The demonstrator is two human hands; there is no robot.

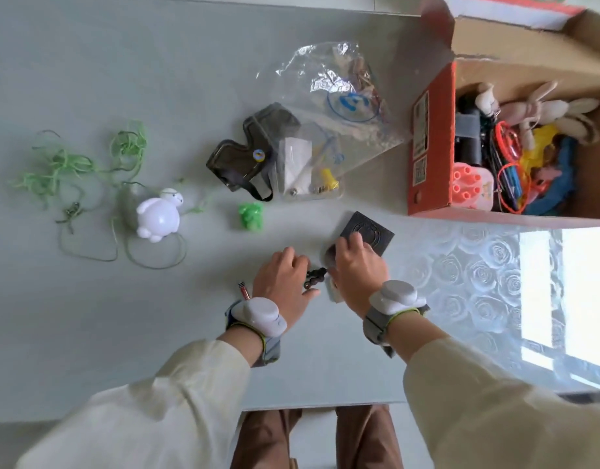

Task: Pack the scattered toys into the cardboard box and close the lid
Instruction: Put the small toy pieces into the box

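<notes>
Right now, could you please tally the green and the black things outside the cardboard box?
Green: 2 (string tangle, small toy)
Black: 3 (pouch, square tile, chain piece)
Total: 5

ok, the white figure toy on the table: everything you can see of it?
The white figure toy looks like glossy plastic: round body, small head with dark eye marks, stubby arms and legs. It rests on the grey table, left of the green toy, with green string looped around it; whether the string touches it is unclear.
</notes>
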